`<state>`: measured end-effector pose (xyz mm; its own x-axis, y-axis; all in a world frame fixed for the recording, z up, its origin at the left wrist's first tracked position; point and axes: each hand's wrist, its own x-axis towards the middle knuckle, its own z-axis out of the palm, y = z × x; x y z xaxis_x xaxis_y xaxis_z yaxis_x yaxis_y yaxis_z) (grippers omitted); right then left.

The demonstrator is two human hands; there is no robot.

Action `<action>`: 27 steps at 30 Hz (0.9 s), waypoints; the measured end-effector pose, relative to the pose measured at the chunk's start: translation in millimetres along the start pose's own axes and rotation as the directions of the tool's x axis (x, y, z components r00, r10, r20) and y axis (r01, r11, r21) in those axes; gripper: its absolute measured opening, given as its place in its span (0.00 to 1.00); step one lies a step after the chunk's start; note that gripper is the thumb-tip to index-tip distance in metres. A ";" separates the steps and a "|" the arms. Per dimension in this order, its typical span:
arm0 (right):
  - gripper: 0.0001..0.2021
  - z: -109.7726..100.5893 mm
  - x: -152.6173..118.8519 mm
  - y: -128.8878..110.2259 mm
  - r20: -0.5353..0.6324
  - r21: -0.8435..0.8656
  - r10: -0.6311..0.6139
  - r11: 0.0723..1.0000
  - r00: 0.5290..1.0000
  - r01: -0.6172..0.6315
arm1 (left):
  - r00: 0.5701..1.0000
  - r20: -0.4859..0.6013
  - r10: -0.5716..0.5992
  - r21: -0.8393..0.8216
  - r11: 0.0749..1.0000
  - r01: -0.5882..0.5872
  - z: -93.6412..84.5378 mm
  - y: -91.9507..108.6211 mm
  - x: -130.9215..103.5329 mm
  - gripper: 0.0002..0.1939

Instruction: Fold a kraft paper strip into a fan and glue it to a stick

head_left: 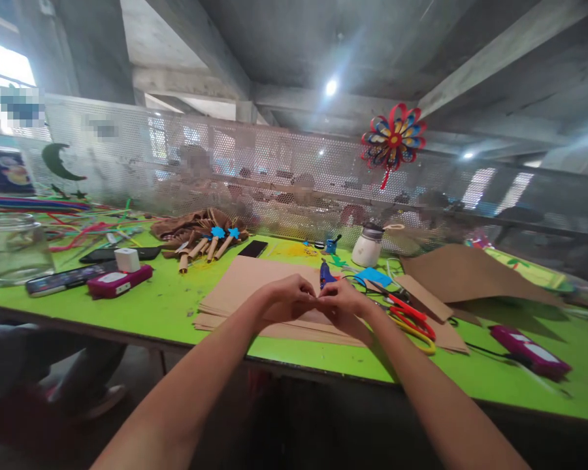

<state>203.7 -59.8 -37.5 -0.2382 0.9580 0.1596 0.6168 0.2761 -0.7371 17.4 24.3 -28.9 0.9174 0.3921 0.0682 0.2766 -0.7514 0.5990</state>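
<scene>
My left hand and my right hand meet above a stack of brown paper on the green table. The fingertips of both are pinched together, and whatever lies between them is too small to make out. Just behind my right hand stands a blue glue gun, partly hidden. Scissors with red handles and scissors with yellow handles lie to the right of my right hand.
Rolled brown paper pieces, a black phone, a white jar and blue paper lie behind. Purple power strips and a glass jar are left; a brown sheet is right. A perforated screen backs the table.
</scene>
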 end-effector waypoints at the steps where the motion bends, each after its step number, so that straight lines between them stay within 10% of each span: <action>1: 0.14 0.9 -1.8 0.6 -0.005 0.026 0.004 1.000 1.000 -0.004 | 1.000 -0.010 0.002 -0.010 1.000 -0.002 1.5 0.1 -1.3 0.14; 27: 0.16 1.9 -10.3 7.8 -0.106 0.212 -0.011 0.977 0.994 0.033 | 1.000 -0.022 -0.008 -0.255 0.967 0.002 2.5 7.4 -11.2 0.18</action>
<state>209.6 -67.6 -46.2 -0.1643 0.9577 0.2361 0.4353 0.2852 -0.8540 9.9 13.0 -27.2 0.9089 0.4092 0.0809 0.1962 -0.5907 0.7827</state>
